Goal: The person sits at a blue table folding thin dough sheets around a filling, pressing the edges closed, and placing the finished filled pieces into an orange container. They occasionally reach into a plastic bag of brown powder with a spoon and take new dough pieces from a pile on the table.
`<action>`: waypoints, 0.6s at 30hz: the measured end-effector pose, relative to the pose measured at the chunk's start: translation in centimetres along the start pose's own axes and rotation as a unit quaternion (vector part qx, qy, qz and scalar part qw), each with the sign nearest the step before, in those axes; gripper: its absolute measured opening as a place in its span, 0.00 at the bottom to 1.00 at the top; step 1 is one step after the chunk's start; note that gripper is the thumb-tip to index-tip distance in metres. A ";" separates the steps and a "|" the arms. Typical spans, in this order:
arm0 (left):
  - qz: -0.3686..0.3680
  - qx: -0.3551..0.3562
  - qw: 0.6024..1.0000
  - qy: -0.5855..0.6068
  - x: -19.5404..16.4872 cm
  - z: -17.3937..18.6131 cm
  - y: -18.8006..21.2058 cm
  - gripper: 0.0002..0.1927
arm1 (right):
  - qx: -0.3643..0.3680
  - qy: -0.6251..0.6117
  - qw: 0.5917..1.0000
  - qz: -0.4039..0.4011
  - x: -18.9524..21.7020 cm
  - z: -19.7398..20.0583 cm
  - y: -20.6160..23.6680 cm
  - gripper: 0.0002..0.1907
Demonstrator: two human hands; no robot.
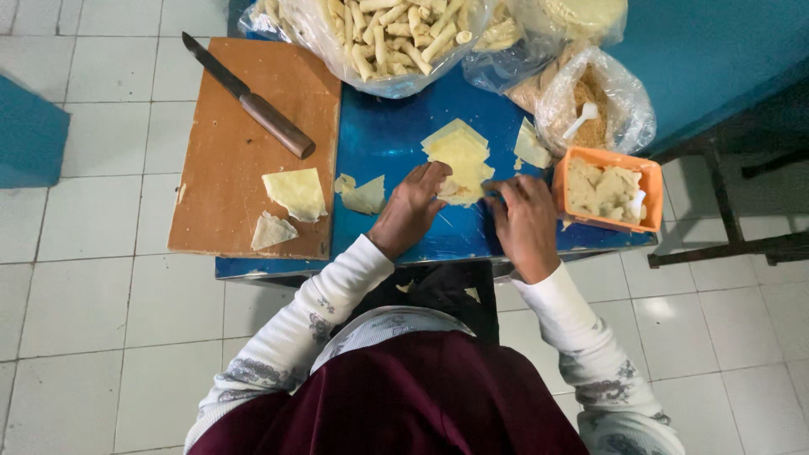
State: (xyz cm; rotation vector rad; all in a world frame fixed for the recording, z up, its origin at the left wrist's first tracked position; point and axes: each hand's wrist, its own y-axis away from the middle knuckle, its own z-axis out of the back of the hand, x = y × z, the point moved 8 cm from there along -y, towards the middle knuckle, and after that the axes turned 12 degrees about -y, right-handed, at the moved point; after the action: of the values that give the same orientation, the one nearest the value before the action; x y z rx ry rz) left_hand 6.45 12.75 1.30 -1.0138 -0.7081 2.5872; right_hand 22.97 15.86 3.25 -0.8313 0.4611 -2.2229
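On the blue table (396, 143), both hands are working a pale wrapper (459, 173) at the near end of a stack of pastry sheets (455, 143); the left hand (413, 206) is pressing down on it with fingers curled close, and the right hand (527, 221) is pinching its right edge, fingers narrow. The wrapper is lying just ahead of both sets of fingertips, between the hands, both about equally near. An orange tub (645, 173) of filling is sitting just right of the right hand, and a knife (249, 97) is lying on the wooden board (219, 168), well apart to the left.
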 end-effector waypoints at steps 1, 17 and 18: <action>0.008 0.007 1.000 -0.006 0.0 0.0 0.1 0.28 | -0.003 -0.015 1.000 -0.013 -0.1 -0.3 0.1 0.10; -0.015 0.015 0.998 -0.052 -0.7 0.5 -0.1 0.27 | -0.012 -0.138 0.990 -0.003 1.1 -0.9 0.4 0.16; -0.019 0.014 0.998 -0.054 -0.7 0.5 0.0 0.27 | -0.008 -0.130 0.992 0.004 1.1 -1.1 0.4 0.15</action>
State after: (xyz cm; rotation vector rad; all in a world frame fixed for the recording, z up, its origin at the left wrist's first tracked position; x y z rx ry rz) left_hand 6.63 12.31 2.05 -0.8487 -0.7087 2.6281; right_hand 21.80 14.85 2.70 -1.1075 0.3559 -2.0688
